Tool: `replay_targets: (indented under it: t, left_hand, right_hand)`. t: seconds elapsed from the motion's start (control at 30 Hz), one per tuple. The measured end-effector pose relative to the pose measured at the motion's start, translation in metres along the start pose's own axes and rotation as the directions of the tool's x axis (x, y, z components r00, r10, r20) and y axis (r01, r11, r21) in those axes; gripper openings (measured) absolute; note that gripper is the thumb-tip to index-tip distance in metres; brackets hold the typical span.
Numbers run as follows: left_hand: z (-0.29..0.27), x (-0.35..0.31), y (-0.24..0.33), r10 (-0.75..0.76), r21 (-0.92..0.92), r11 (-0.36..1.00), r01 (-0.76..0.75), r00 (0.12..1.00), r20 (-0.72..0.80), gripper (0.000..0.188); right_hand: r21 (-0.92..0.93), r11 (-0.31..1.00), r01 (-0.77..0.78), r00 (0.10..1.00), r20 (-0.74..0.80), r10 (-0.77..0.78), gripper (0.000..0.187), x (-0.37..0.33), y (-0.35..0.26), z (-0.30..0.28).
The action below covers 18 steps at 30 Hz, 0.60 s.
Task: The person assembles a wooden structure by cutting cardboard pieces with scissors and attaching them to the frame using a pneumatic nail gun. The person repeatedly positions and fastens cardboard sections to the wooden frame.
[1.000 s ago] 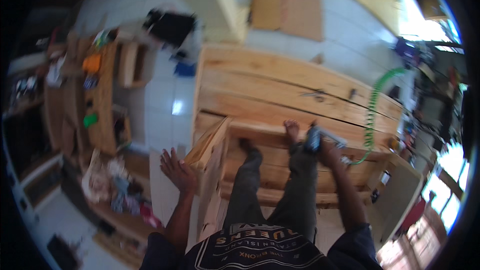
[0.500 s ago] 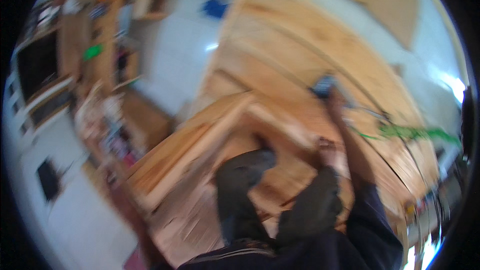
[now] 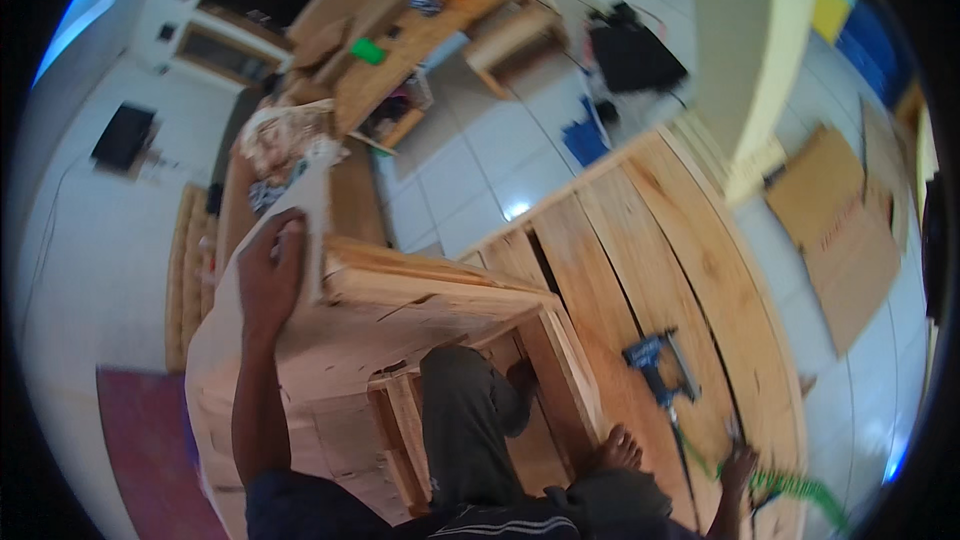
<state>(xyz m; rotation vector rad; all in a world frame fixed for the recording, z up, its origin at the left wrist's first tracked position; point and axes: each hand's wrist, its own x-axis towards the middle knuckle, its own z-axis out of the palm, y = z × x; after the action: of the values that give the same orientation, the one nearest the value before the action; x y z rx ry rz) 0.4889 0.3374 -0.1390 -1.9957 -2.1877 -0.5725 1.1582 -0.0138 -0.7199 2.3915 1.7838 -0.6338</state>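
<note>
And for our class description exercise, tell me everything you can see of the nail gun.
The nail gun has a dark blue body and handle, with a grey, metal-looking bar alongside. It lies on its side on the wooden planks, and neither the left hand nor the right hand touches it. A shiny fitting at the handle's end appears to join the green hose.

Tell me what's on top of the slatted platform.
A blue nail gun lies on the planks; a green hose runs past the right hand. That hand partly hides a small unclear object and the planks beneath.
</note>
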Motion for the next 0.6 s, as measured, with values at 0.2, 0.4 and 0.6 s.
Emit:
replay_targets:
  t: [0.2,0.4,0.6]
  left_hand:
    - [-0.015,-0.011,0.013,-0.005,0.106,0.994,-0.005,0.996,0.093,0.032]
    - [-0.020,-0.013,-0.003,0.030,0.127,0.991,-0.045,0.993,0.117,0.032]
    - [-0.021,-0.018,-0.006,0.061,0.087,0.994,-0.068,0.995,0.085,0.032]
  right_hand:
    - [-0.583,0.808,0.078,0.867,-0.361,-0.344,0.045,-0.002,0.012,0.018]
    - [-0.565,0.825,-0.010,0.965,-0.222,-0.140,0.041,0.018,0.015,0.003]
    - [0.567,0.761,-0.315,0.944,0.103,0.314,0.034,0.051,-0.064,-0.139]
